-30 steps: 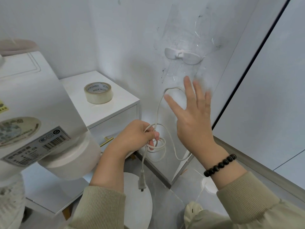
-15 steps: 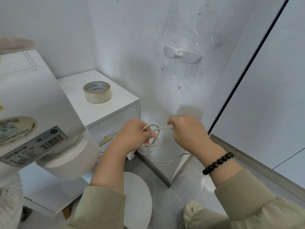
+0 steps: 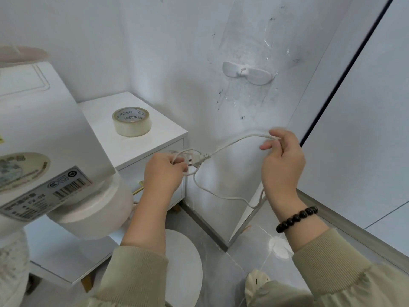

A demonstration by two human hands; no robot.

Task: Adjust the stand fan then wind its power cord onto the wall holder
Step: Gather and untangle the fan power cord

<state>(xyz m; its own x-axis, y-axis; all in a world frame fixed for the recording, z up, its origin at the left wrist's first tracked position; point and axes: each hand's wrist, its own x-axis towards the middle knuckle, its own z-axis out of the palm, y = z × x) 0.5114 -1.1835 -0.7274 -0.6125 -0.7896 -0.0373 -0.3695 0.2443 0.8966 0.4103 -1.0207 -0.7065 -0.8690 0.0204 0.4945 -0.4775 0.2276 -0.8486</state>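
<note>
The white stand fan fills the left side, its round base on the floor below my arms. Its white power cord stretches between my hands. My left hand is closed on a small coil of cord, with the plug sticking out beside the fingers. My right hand pinches the cord further along, pulled out to the right; a slack loop hangs below it. The white wall holder, taped to the wall, sits above both hands and carries no cord.
A roll of clear tape lies on a white bedside cabinet left of my hands. A wall corner with a dark-edged panel runs on the right. Grey floor tiles and my slipper are below.
My right hand went from open near the wall, down to the coil, then pulled a length of cord out to the right. The plug now sits at my left hand instead of dangling.
</note>
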